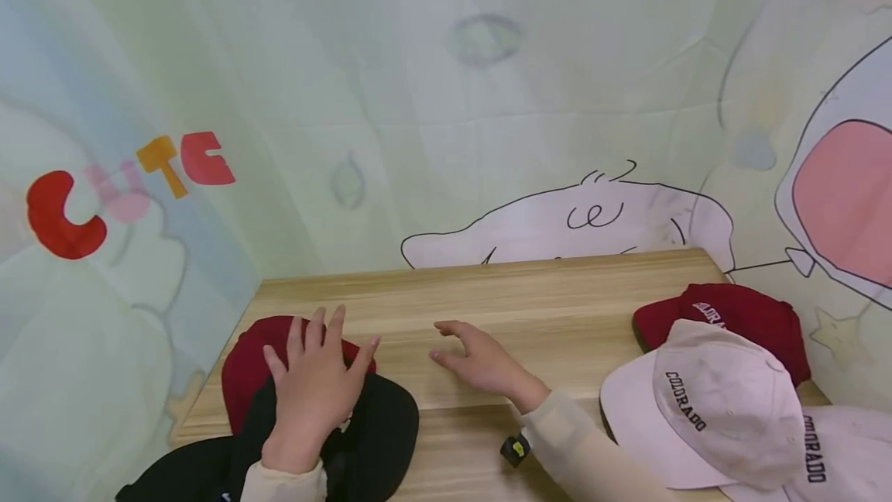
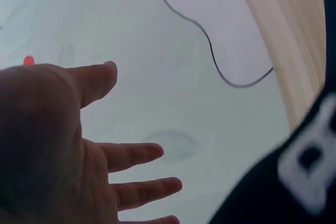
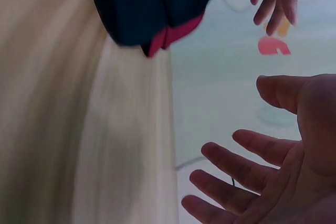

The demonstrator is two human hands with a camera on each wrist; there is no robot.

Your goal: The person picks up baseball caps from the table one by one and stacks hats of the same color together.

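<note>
Above the caps at the left of the table, my left hand (image 1: 317, 390) has its fingers spread and holds nothing. Under it in the head view lie a black cap (image 1: 386, 424) and, behind that, a dark red cap (image 1: 247, 362). The left wrist view shows the black cap (image 2: 283, 182) close by, its white lettering blurred, apart from the hand. My right hand (image 1: 488, 362) hovers over the middle of the table, fingers extended and thumb apart, with nothing in it. Part of the black cap is hidden by my left hand and sleeve.
At the right lie a white cap (image 1: 725, 401) lettered COLORADO, a second white cap (image 1: 850, 448) and a dark red cap (image 1: 753, 324). The wooden table (image 1: 488, 285) meets a printed curtain (image 1: 418, 99) at its back. A small black device (image 1: 515, 449) sits by the right wrist.
</note>
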